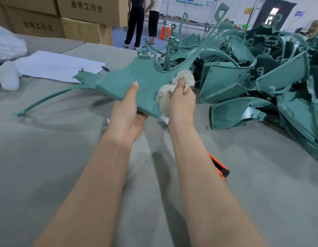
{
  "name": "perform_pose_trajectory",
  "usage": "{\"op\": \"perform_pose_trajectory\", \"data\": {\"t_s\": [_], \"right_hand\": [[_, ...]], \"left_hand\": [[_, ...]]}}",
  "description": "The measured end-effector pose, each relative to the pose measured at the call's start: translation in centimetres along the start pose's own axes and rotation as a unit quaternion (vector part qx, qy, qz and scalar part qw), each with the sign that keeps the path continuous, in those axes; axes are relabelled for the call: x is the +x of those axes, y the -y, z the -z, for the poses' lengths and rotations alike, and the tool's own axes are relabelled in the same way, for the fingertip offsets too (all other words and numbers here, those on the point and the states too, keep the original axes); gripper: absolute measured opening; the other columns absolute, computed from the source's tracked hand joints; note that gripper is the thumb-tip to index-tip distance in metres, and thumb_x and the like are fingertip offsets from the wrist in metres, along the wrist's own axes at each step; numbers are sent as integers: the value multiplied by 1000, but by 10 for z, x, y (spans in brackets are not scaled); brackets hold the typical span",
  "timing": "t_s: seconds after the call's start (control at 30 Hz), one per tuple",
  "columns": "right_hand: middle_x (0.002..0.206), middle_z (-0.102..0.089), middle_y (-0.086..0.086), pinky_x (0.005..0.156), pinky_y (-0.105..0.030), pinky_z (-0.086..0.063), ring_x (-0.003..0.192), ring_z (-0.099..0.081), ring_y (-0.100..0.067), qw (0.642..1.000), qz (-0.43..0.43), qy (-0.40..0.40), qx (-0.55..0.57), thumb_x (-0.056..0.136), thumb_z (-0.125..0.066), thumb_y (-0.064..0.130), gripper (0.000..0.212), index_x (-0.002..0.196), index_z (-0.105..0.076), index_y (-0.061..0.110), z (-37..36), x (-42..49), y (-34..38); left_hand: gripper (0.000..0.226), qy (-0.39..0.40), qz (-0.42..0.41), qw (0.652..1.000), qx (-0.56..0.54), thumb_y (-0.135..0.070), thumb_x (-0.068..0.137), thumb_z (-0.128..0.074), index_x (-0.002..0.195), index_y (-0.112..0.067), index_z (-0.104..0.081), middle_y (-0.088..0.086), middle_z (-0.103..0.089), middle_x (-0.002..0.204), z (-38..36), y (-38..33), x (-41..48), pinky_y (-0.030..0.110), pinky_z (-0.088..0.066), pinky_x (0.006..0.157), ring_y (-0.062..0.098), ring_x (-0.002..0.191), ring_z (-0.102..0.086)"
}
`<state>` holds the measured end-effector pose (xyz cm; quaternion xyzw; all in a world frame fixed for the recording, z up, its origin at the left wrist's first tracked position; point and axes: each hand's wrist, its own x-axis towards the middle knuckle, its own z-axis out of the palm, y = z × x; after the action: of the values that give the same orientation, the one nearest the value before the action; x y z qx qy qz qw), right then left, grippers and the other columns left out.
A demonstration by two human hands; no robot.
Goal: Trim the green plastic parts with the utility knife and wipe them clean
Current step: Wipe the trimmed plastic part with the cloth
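A flat green plastic part (129,81) with long thin arms is held above the grey table. My left hand (127,113) grips its near edge, thumb on top and fingers underneath. My right hand (181,104) holds a crumpled whitish cloth (183,78) pressed against the part's right side. The orange and black utility knife (219,167) lies on the table beside my right forearm, partly hidden by it.
A large heap of green plastic parts (261,72) fills the right of the table (65,157). White paper sheets (55,65) with a pen (105,69) and white bundles (8,75) lie at the left. Cardboard boxes (79,20) stand behind. Two people (144,22) stand far back.
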<state>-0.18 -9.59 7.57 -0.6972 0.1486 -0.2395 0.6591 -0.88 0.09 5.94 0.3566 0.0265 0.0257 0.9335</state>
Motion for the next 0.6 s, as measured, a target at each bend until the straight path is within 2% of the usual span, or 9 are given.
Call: {"op": "perform_pose_trajectory", "data": {"t_s": [0.07,0.17,0.23,0.33,0.4,0.43,0.5,0.53,0.6], "right_hand": [[101,-62,-12,82,-32,-43,94,-56,-25,997,7,38,-61,106,-35,31,31,97,-55,9,0,-12,-6],[111,-65,-18,84,-33,-41,103,-58,-31,978,14,141,-152,105,-36,32,39,111,-61,3,0,-35,-14],[100,-65,-16,75,-32,-39,94,-58,-30,954,41,209,-210,104,-38,33,36,96,-63,8,8,-42,-9],[69,-57,-2,57,-26,-36,66,-52,-14,917,36,299,-262,101,-46,36,38,70,-53,15,32,-40,-1],[54,-50,11,48,-21,-33,52,-45,-5,924,18,282,-257,96,-55,38,38,65,-48,19,49,-36,2],[54,-50,15,48,-19,-33,50,-45,-2,943,28,241,-229,94,-59,37,33,68,-49,20,53,-32,2],[70,-53,18,53,-10,-36,60,-50,6,972,90,121,-178,93,-62,32,13,89,-53,23,52,-23,3],[77,-54,17,58,-9,-37,66,-52,8,974,130,74,-171,92,-62,29,12,96,-53,23,47,-22,3],[82,-59,5,64,-20,-38,75,-55,-6,960,210,56,-178,92,-62,21,10,94,-53,17,28,-26,1]], "left_hand": [[10,-12,-36,999,17,-13,98,-51,103,-12,-60,-3,-75,79,-4,0,1,27,-56,58,12,74,-73],[21,-71,-92,992,49,-16,97,-55,115,-6,-59,-2,-74,87,1,-4,2,23,-55,58,12,76,-73],[29,-80,-106,989,57,-17,97,-55,123,-5,-57,4,-72,100,5,-8,5,26,-56,62,16,84,-73],[27,-62,-112,989,75,-14,97,-54,123,-8,-56,4,-70,107,4,-8,4,28,-57,66,16,89,-71],[16,-39,-110,989,90,-13,97,-54,112,-15,-59,-3,-72,99,2,-5,2,29,-58,69,12,86,-71],[11,-28,-108,989,96,-13,97,-55,105,-19,-60,-7,-73,93,1,-4,1,29,-57,71,9,84,-71],[9,-12,-96,991,98,-13,96,-55,100,-20,-61,-10,-73,86,0,-2,-1,28,-56,73,7,83,-71],[9,-2,-84,992,89,-13,97,-55,101,-18,-61,-9,-74,86,0,-1,-2,27,-56,72,7,83,-71],[10,27,-58,995,82,-17,98,-52,102,-18,-62,-7,-74,86,-3,1,-5,24,-55,64,8,80,-71]]}}
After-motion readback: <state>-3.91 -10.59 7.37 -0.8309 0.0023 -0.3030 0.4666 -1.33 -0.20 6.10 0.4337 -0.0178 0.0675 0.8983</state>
